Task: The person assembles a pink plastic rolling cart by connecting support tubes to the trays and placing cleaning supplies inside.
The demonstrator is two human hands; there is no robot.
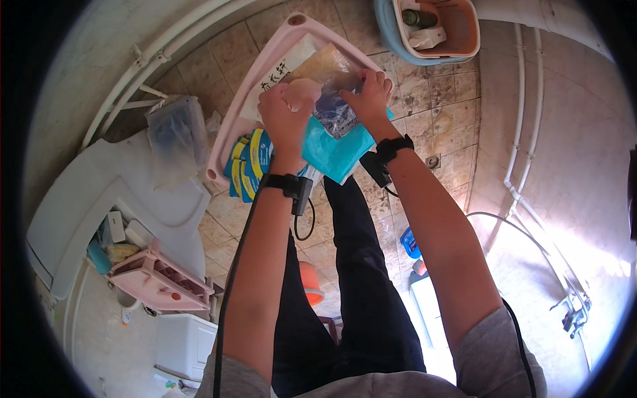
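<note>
My left hand (285, 119) is closed around a pale pink, rounded object (303, 93), blurred, whose kind I cannot make out. My right hand (373, 99) has its thumb and curled fingers on a clear plastic bag (337, 109) with dark contents. Beneath both hands is a pink plastic rack (229, 126) with a raised rim. A teal packet (338, 147) lies at its near side, below the plastic bag. Several blue, yellow and white packets (249, 162) are bunched at the rack's near left corner. A white sheet or bag with dark lettering (265, 93) lies left of my left hand.
A blue and peach bin (438, 56) with a green bottle inside stands at the far right. On the left, a white basin counter (152, 179) bears a clear bag (176, 132) and a pink rack (156, 282). An orange bucket (310, 282) sits near my legs; pipes (517, 132) run along the right wall.
</note>
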